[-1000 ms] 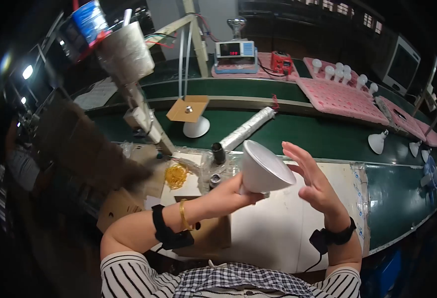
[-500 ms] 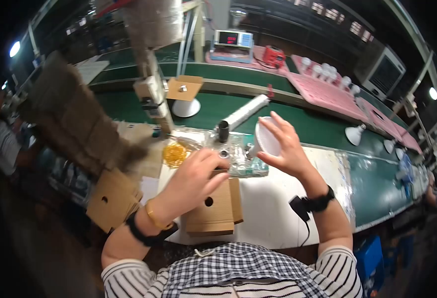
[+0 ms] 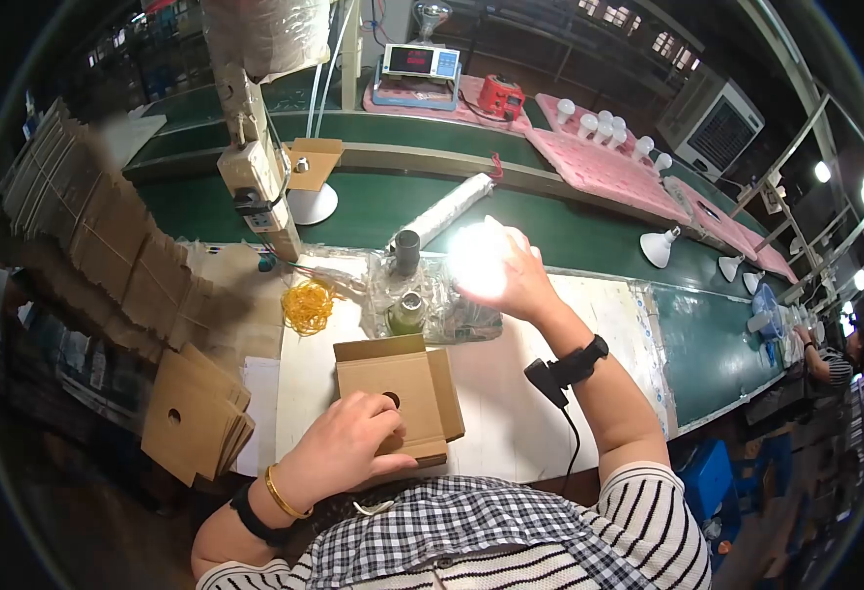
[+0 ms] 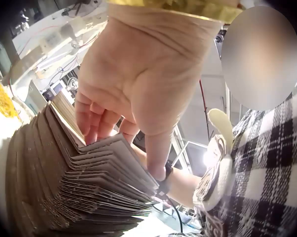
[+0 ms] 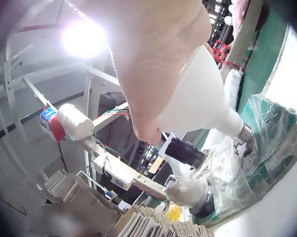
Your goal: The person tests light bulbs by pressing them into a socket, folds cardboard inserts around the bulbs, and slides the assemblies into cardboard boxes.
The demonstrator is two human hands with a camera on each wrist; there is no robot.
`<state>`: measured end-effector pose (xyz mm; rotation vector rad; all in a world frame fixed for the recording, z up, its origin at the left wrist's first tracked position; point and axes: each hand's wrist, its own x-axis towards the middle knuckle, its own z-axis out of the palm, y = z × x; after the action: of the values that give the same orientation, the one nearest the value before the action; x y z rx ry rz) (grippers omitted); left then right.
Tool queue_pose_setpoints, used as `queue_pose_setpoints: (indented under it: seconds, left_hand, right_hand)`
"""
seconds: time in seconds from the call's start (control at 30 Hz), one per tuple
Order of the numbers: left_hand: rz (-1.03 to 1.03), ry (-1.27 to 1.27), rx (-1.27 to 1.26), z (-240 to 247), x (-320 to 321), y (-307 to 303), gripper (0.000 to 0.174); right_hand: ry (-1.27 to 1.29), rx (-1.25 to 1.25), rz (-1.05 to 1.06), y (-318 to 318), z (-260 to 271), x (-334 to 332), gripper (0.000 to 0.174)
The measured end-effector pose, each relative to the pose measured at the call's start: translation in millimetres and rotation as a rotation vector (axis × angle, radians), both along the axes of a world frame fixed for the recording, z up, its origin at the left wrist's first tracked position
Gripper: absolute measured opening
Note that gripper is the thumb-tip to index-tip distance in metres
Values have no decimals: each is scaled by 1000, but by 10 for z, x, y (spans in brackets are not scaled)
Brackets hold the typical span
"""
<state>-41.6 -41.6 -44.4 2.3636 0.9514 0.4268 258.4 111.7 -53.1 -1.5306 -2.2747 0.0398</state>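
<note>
My right hand point(image 3: 525, 280) grips a white reflector bulb point(image 5: 202, 94), which glows brightly in the head view. In the right wrist view the bulb's metal screw base point(image 5: 244, 133) points down at the plastic-wrapped fixture point(image 5: 269, 143), right at its surface. My left hand point(image 3: 348, 438) lies over a stack of folded brown cardboard pieces point(image 3: 398, 379). Its fingers reach onto the top piece near the round hole. In the left wrist view the fingertips touch the top of the stack point(image 4: 104, 182), while the thumb lies along its corner.
Yellow rubber bands point(image 3: 308, 307) lie left of the fixture. More cardboard point(image 3: 191, 413) sits at the left edge. Behind stand a meter with a display point(image 3: 417, 64) and pink foam trays point(image 3: 599, 167) with several bulbs. A reflector bulb point(image 3: 658, 246) lies on the green bench.
The bulb has passed from my left hand to my right hand and moved to the fixture, where it now glows. My left hand has come down onto the cardboard stack.
</note>
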Motion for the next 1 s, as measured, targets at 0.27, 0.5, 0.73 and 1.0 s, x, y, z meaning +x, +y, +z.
queue_pose_setpoints:
  seconds: [0.27,0.5,0.73,1.0]
  left_hand:
    - [-31,5,91,-48,73,90,16]
    - [-60,76,214,30,156,9,11]
    - [-18,-21,241,384,175,51,8]
    - [501,-603,404,663,352,538,7]
  right_hand:
    - [-38,70,8,53,-68,42,65]
    - [-61,36,-21,48,-11,41,72]
    - [-42,3,-24,44,-43,73,75]
    - [1157,-162,204,-462,223,254,90]
